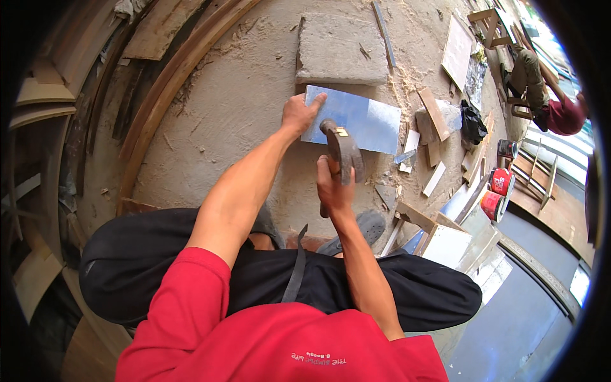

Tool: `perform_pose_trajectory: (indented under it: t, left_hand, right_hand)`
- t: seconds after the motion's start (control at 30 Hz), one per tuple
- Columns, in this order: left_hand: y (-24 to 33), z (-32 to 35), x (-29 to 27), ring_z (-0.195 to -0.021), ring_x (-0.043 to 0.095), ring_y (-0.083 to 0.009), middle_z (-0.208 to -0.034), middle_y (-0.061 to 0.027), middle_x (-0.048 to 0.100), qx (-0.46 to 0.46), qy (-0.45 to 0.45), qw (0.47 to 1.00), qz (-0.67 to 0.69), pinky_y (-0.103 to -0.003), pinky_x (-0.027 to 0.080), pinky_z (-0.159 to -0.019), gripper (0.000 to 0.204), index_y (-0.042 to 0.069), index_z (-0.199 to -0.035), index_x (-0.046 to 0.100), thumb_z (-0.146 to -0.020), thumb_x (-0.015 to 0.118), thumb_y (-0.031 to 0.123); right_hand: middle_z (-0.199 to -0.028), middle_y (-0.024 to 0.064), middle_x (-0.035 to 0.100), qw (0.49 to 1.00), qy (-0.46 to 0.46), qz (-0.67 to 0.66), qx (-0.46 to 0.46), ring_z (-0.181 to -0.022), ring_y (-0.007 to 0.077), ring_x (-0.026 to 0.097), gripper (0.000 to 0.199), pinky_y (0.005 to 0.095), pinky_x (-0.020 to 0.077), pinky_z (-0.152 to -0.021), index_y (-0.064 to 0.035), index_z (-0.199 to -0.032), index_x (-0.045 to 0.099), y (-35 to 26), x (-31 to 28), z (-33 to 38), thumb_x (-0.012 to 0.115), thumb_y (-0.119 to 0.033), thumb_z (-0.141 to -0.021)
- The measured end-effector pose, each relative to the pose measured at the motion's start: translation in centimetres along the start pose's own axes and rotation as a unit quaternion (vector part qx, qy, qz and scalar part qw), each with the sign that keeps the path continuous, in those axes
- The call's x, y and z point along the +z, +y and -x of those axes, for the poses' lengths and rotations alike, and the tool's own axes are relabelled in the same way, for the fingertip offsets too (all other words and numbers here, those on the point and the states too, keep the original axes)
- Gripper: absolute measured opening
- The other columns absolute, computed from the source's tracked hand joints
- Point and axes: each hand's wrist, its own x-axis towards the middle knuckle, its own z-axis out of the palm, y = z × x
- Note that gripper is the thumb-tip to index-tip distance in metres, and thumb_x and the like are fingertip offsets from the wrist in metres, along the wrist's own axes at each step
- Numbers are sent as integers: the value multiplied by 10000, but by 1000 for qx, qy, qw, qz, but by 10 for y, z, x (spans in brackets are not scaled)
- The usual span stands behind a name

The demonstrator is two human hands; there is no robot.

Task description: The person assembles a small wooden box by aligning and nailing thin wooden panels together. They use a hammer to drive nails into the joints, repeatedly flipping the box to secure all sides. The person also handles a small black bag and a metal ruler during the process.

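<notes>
The right grip (335,184) is closed around the handle of a claw hammer (349,156). The hammer's striking end is over the near part of a blue-grey panel (356,114), with the claws turned back toward the person; whether the head touches the panel cannot be told. The left grip (300,114) is clamped on the panel's left edge, thumb on the upper face, fingers largely hidden.

The panel lies just ahead of the right grip and extends rightward from the left grip. Its far edge meets, in this view, the near edge of a rough concrete block (340,51) on the floor (248,63); what supports the panel underneath is hidden. A grey sandal (369,226) shows near the right grip, toward the person.

Right of the panel, wood offcuts (434,114) lie scattered, with a black plastic bag (472,122) beside them. Farther toward the floor's right edge stand red cans (501,181) and a dark can (507,148). Long curved timbers (172,89) run along the floor's left edge. Another person (563,114) is at the far right, well apart from the panel.
</notes>
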Motion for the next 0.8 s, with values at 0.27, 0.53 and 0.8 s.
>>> perform_pose_trajectory:
  t: [0.27, 0.53, 0.8]
  left_hand:
    - [5, 1, -2, -731, 704, -283, -767, -162, 718, -10, -10, 1000, 21, -413, 523, -691, 484, 30, -863, 735, -864, 682, 512]
    - [-5, 1, 3, -722, 697, -309, -756, -167, 711, -12, -17, 1000, 15, -420, 520, -687, 506, 23, -841, 725, -859, 680, 527]
    - [3, 1, 5, -719, 700, -298, -754, -167, 712, -17, -19, 999, 41, -411, 519, -674, 522, 21, -837, 725, -859, 679, 540]
  right_hand:
    - [-640, 236, 610, 999, 41, 9, -33, -615, 399, 655, 214, 478, 490, -582, 19, -794, 587, 24, 1, 3, 626, -183, -853]
    - [-726, 251, 623, 999, -8, 43, -6, -747, 477, 624, 164, 494, 489, -621, 3, -813, 592, 19, 8, 4, 626, -153, -846]
    - [-702, 249, 629, 995, -25, 92, 28, -693, 470, 630, 215, 500, 505, -619, 23, -812, 588, 38, 10, -5, 640, -182, -851]
